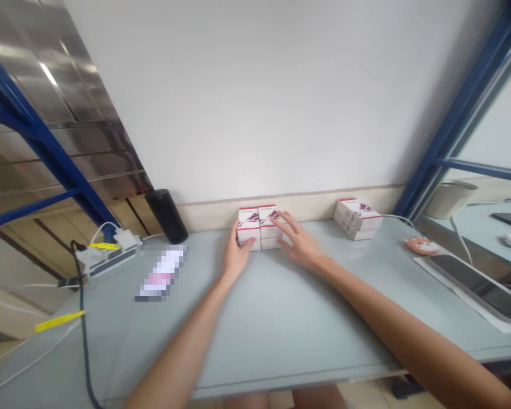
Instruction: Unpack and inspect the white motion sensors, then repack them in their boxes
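Note:
Two short stacks of small white cartons with red trim and purple print stand side by side against the wall at mid-table. My left hand point(237, 253) is closed around the left carton stack point(248, 224), its thumb on the front face and its fingers along the left side. Over the right carton stack point(269, 221) reaches my right hand point(300, 241), fingers spread, fingertips at the top edge and thumb by the right side. Whether those fingertips press on the carton cannot be made out.
Farther right sits another carton pair point(356, 218). A black cylinder point(167, 216), a pixelated flat item point(162, 274) and a power strip point(113, 258) with cables occupy the left. An orange animal-shaped item point(421, 245) and a dark flat device point(481, 284) lie right. Blue frame posts point(447, 113) flank the table.

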A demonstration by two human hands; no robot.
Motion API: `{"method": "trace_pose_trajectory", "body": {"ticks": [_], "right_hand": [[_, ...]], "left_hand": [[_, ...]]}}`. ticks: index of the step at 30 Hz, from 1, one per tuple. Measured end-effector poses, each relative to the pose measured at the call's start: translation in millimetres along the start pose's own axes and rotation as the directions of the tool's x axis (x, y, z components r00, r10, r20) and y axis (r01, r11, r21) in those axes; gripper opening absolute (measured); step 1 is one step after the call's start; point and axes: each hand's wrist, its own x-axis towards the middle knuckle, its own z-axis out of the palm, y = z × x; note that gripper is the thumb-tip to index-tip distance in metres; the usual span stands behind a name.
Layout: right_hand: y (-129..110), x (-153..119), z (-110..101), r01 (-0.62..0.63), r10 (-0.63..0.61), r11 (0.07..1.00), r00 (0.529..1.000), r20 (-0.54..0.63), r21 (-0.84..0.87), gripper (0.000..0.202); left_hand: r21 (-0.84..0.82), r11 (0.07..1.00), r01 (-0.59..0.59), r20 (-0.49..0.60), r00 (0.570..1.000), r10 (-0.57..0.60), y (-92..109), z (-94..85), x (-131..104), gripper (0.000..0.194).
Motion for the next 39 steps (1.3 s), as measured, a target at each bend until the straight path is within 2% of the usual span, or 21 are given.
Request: {"method": "trace_pose_trajectory", "body": {"ticks": [2, 4, 6, 8, 9, 11, 14, 17, 19, 21, 23, 25, 28, 31, 34, 36, 37, 39], "right_hand": [[21, -9, -20, -0.017, 0.009, 0.994, 0.997, -0.071, -0.112, 0.057], [51, -19, -46, -0.166, 0.122, 0.957, 0.974, -0.191, -0.236, 0.054], [85, -33, -73, -0.405, 0.283, 0.854, 0.889, -0.361, -0.327, 0.049], [115, -47, -95, -0.637, 0.437, 0.690, 0.745, -0.503, -0.344, 0.055], [127, -54, -104, -0.703, 0.493, 0.624, 0.693, -0.526, -0.341, 0.061], [140, -63, -114, -0.751, 0.568, 0.560, 0.656, -0.497, -0.351, 0.074], [140, -66, -114, -0.718, 0.601, 0.572, 0.696, -0.393, -0.397, 0.087], [132, -63, -109, -0.686, 0.598, 0.587, 0.725, -0.341, -0.431, 0.078], [131, -62, -108, -0.689, 0.598, 0.583, 0.723, -0.346, -0.431, 0.069], [133, -62, -109, -0.701, 0.601, 0.577, 0.712, -0.363, -0.420, 0.065], [137, -64, -111, -0.720, 0.616, 0.567, 0.694, -0.374, -0.400, 0.066], [138, -64, -112, -0.740, 0.633, 0.561, 0.672, -0.385, -0.372, 0.065], [132, -60, -110, -0.757, 0.625, 0.580, 0.650, -0.431, -0.300, 0.060], [119, -51, -105, -0.745, 0.586, 0.644, 0.628, -0.512, -0.177, 0.058], [100, -41, -98, -0.673, 0.580, 0.739, 0.601, -0.550, 0.044, 0.056], [86, -34, -92, -0.586, 0.630, 0.769, 0.628, -0.456, 0.255, 0.058], [78, -31, -89, -0.544, 0.656, 0.754, 0.655, -0.375, 0.368, 0.060], [59, -27, -79, -0.473, 0.673, 0.666, 0.714, -0.193, 0.577, 0.061]], "left_hand": [[0.004, 1.000, -0.004, -0.001, 1.000, 0.004, -1, 0.1, 2, 0.074], [0.004, 1.000, -0.001, 0.005, 1.000, 0.001, 0, -0.1, 5, 0.075], [0.006, 1.000, 0.004, 0.008, 1.000, -0.004, 0, -0.8, 7, 0.075], [0.014, 1.000, 0.003, 0.003, 1.000, -0.003, 1, -1.4, 9, 0.075], [0.019, 1.000, 0.000, -0.001, 1.000, 0.000, 1, -1.5, 10, 0.074], [0.028, 1.000, -0.005, -0.007, 1.000, 0.005, 1, -0.9, 10, 0.073], [0.041, 0.999, -0.016, -0.021, 1.000, 0.017, 3, 2.2, 7, 0.073], [0.096, 0.994, -0.053, -0.098, 0.993, 0.063, 14, 6.5, 0, 0.078], [0.198, 0.970, -0.141, -0.191, 0.965, 0.179, 25, 9.0, -6, 0.080], [0.291, 0.924, -0.247, -0.223, 0.922, 0.317, 36, 11.7, -13, 0.076], [0.336, 0.884, -0.326, -0.210, 0.889, 0.407, 44, 15.2, -20, 0.069], [0.332, 0.862, -0.384, -0.173, 0.873, 0.456, 48, 20.1, -28, 0.064], [0.268, 0.853, -0.448, -0.076, 0.873, 0.482, 51, 28.1, -39, 0.057], [0.197, 0.845, -0.497, 0.066, 0.867, 0.494, 55, 33.8, -49, 0.047], [0.115, 0.850, -0.514, 0.182, 0.852, 0.491, 61, 36.2, -57, 0.038], [0.009, 0.896, -0.443, 0.249, 0.869, 0.427, 62, 37.4, -59, 0.032], [-0.053, 0.926, -0.374, 0.285, 0.883, 0.373, 62, 38.1, -60, 0.030], [-0.160, 0.967, -0.200, 0.364, 0.898, 0.246, 61, 39.5, -60, 0.037]]}}
